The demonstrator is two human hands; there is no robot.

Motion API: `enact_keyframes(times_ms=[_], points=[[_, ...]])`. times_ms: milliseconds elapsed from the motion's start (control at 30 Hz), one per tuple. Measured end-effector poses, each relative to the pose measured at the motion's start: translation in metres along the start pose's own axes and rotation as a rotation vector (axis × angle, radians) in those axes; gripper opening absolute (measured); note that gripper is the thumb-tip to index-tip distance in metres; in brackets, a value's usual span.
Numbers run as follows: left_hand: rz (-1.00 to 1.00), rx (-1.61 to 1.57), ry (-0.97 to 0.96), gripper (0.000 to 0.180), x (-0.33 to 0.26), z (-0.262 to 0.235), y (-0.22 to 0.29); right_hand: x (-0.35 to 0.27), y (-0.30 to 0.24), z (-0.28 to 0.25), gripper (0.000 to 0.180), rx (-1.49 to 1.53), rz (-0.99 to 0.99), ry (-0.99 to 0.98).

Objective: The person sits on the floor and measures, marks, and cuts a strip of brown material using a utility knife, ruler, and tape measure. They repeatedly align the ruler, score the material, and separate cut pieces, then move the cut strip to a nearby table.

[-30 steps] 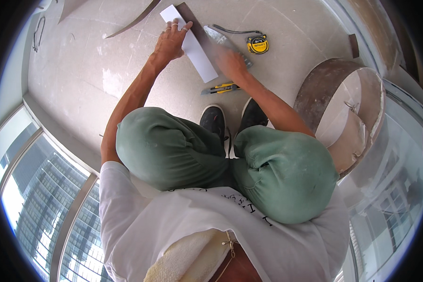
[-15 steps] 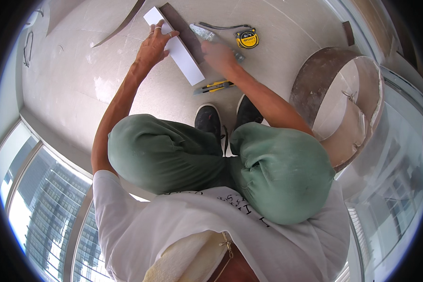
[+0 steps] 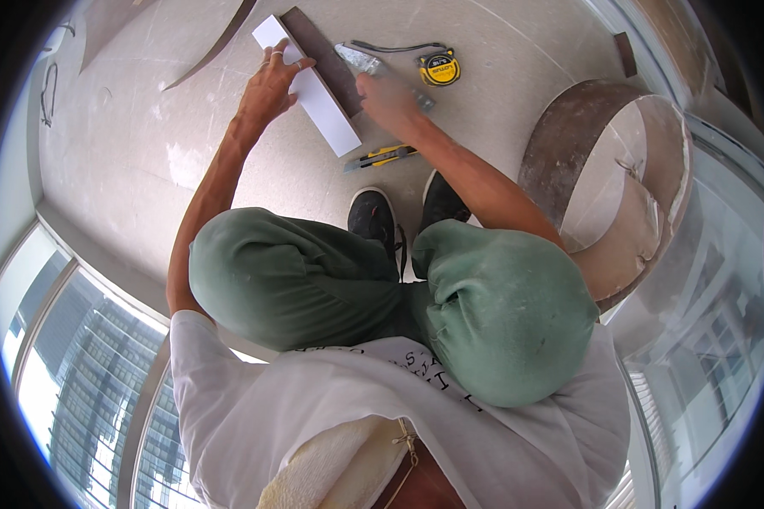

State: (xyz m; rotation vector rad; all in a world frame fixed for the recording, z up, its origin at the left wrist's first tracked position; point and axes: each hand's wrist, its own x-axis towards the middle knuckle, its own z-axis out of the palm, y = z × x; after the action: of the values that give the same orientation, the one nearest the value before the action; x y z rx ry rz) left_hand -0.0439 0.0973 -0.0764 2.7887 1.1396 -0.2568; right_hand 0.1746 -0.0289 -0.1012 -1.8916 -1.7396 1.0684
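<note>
I squat on a pale floor. My left hand (image 3: pixel 270 83) presses flat on a long white board (image 3: pixel 321 106) lying diagonally on the floor. A dark brown strip (image 3: pixel 321 53) lies along the board's far side. My right hand (image 3: pixel 384 93) rests at the strip's near end, over a grey metal tool (image 3: pixel 358 59); whether the fingers grip it cannot be told. A yellow utility knife (image 3: pixel 380 156) lies just below the right wrist. A yellow tape measure (image 3: pixel 440 68) sits to the right of the hand.
A large round brown and white drum-like form (image 3: pixel 613 178) stands at the right. A curved dark strip (image 3: pixel 212 49) lies at the upper left. Glass panes (image 3: pixel 68 339) run along the left and lower edges. My black shoes (image 3: pixel 373 216) are just below the knife.
The view has shifted so the board and tools sit higher in the picture. My left hand stays on the white board; my right hand stays by the dark strip.
</note>
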Motion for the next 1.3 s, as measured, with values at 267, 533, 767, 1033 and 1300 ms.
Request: enact_keyframes(times_ms=[267, 533, 767, 1033, 1300], points=[[-0.027, -0.03, 0.023, 0.079, 0.004, 0.003, 0.006, 0.003, 0.004, 0.006, 0.016, 0.006, 0.005, 0.007], [-0.054, -0.034, 0.019, 0.08, 0.005, 0.004, 0.011, 0.003, -0.001, 0.0, 0.018, -0.023, 0.005, -0.02], [-0.165, -0.254, 0.11, 0.072, 0.008, -0.004, 0.003, 0.005, 0.013, 0.012, 0.019, 0.057, -0.061, 0.057], [-0.634, -0.816, 0.222, 0.122, 0.022, 0.03, 0.004, -0.001, -0.009, -0.007, 0.03, -0.003, 0.033, -0.081], [-0.689, -1.257, 0.248, 0.113, -0.025, 0.016, -0.02, -0.009, -0.008, -0.009, 0.042, -0.016, -0.12, -0.019]])
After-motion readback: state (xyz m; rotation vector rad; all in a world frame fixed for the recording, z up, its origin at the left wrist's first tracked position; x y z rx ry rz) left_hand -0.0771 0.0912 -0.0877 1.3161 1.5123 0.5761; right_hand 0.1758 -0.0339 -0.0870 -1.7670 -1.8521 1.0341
